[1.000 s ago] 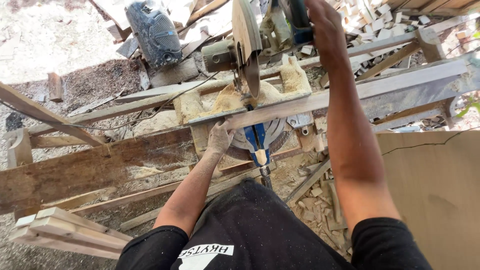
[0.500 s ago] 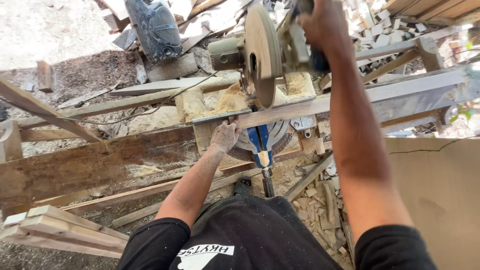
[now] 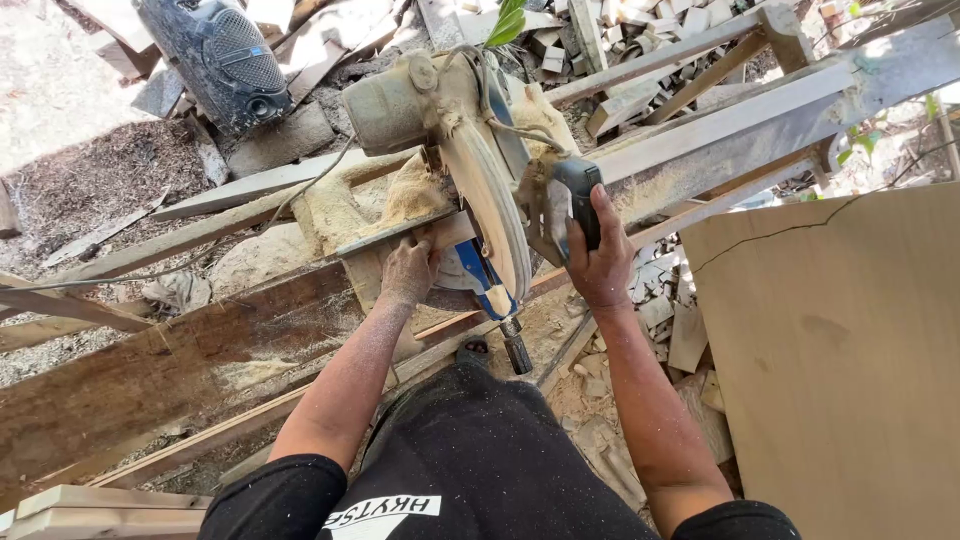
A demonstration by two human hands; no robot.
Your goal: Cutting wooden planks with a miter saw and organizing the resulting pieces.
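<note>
From the head camera, the right hand [image 3: 600, 262] has its fingers wrapped tight round the dark handle [image 3: 580, 195] of the chop saw [image 3: 450, 130], and the saw head, raised high half a second ago, is now swung down so the blade guard [image 3: 495, 215] sits low over the wooden strip [image 3: 400, 232]. The left hand [image 3: 408, 270] stays pressed flat on that strip just left of the blade, fingers spread and bent over its edge, holding it against the dusty saw base. The long strip runs across the saw from lower left to upper right. Sawdust [image 3: 345, 205] is heaped behind it. A dark portable radio [image 3: 225, 60] sits upper left, and a large plywood sheet [image 3: 840, 360] lies on the right.
</note>
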